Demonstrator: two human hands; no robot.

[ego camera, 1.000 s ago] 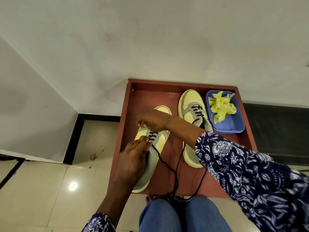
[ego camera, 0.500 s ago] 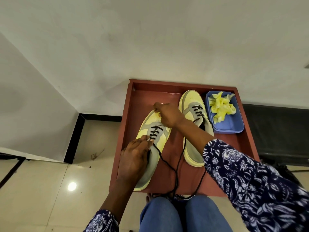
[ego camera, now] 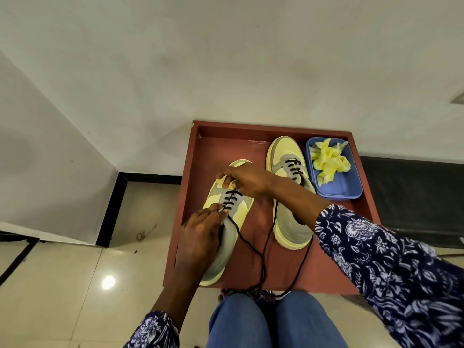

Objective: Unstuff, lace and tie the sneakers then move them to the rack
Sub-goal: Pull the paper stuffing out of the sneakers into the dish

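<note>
A: While the left hand [ego camera: 200,234] pinches the black cord lace [ego camera: 241,234] at the lower eyelets of the near yellow-and-grey low-top sneaker [ego camera: 223,247], what does the right hand [ego camera: 247,178] hold?

B: Item: right hand, fingers curled at the top of the lace rows near the toe, apparently gripping the lace there. Sneaker lies toe-away on the reddish-brown wooden tray [ego camera: 213,139].

A: Risks?

B: Probable: loose lace tails trail off the tray edge toward the blue-jeaned knees [ego camera: 276,322], tangled with the lace of the second yellow-and-grey sneaker [ego camera: 288,197]; a hard pull could drag the wrong cord or shift that shoe. Uneven tension may also skip an eyelet.

A: Other stock?

B: Blue plastic tub [ego camera: 351,187], holding crumpled yellow stuffing [ego camera: 326,162], just beside the second sneaker.

A: Changes since half a second ago?

B: Right hand has shifted left across the toe; left hand keeps its pinch.
</note>
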